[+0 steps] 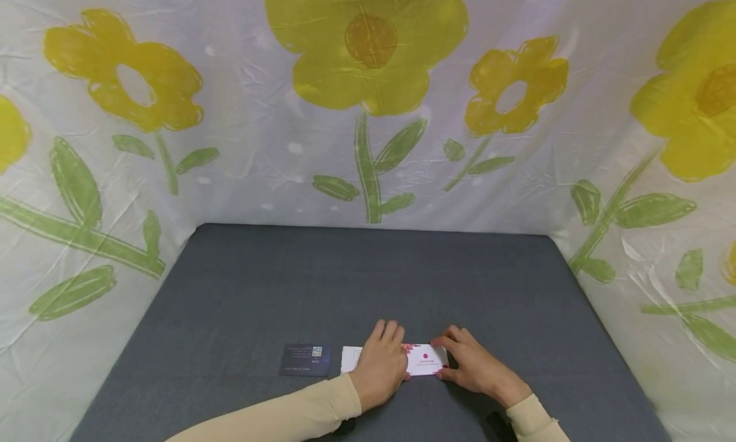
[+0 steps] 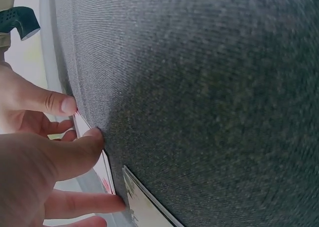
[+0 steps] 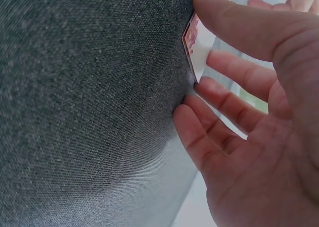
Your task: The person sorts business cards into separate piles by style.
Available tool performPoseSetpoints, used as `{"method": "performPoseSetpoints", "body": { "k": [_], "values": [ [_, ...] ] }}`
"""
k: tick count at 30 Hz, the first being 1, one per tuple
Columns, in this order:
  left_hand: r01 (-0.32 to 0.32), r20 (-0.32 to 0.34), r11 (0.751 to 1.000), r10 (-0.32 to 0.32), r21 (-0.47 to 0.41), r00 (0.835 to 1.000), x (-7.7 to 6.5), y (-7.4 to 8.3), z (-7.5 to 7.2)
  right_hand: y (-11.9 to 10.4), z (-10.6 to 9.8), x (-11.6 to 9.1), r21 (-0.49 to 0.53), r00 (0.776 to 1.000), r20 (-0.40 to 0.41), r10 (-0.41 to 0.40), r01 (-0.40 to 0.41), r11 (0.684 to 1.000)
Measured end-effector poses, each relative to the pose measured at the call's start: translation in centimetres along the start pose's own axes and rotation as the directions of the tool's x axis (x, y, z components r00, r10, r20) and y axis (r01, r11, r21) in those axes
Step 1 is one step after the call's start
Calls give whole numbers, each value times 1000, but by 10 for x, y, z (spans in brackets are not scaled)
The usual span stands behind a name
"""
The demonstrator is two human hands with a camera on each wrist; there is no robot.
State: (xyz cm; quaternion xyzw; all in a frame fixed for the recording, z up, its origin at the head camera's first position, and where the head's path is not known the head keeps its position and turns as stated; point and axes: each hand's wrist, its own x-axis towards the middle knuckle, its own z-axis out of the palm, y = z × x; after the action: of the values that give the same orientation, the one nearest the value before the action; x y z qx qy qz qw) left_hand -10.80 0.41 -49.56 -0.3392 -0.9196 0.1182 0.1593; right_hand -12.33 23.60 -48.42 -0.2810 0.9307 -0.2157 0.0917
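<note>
A white card with pink flowers [image 1: 425, 360] lies flat on the dark grey cloth between both hands. My left hand [image 1: 381, 368] holds its left end, with the thumb at the near edge and fingers reaching across; in the left wrist view the thumb [image 2: 92, 140] touches the card's edge. The right hand [image 1: 474, 364] pinches the right end, thumb at the near edge and index finger at the far edge. Partly hidden behind my left hand is a pale card [image 1: 349, 358]. Farther left lies a dark blue card [image 1: 305, 359] with a small square code.
Dark grey cloth [image 1: 345, 282] covers the table. White curtains with yellow flowers [image 1: 247, 174] rise at its back and both sides. A black object [image 1: 500, 424] sits by the right sleeve at the near edge.
</note>
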Motion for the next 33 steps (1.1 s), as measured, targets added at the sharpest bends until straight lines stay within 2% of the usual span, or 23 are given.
{"method": "performPoseSetpoints", "body": {
  "k": [9,15,18,22,26,30,33],
  "values": [
    [6,-2,1000,-6,13,1000,5,-1,1,1,-4,3,-26,1000,-15,-15,14,1000],
    [69,61,997,-71,40,996,6,1,0,1,-2,4,-43,999,-15,-33,32,999],
    [70,80,997,-73,41,994,5,1,-1,0,-1,6,-39,999,-8,-40,40,998],
    [53,56,998,-54,16,997,6,-3,0,-1,-3,9,-37,999,-2,-38,37,999],
    [54,5,999,-54,0,999,8,-7,1,-1,-3,11,-34,999,-4,-34,34,999],
    [75,16,997,-75,-26,997,9,-12,0,0,-4,10,25,1000,17,0,-1,1000],
    [100,22,991,-99,-91,995,7,-15,-3,5,-7,7,136,995,27,92,-95,986]
  ]
}}
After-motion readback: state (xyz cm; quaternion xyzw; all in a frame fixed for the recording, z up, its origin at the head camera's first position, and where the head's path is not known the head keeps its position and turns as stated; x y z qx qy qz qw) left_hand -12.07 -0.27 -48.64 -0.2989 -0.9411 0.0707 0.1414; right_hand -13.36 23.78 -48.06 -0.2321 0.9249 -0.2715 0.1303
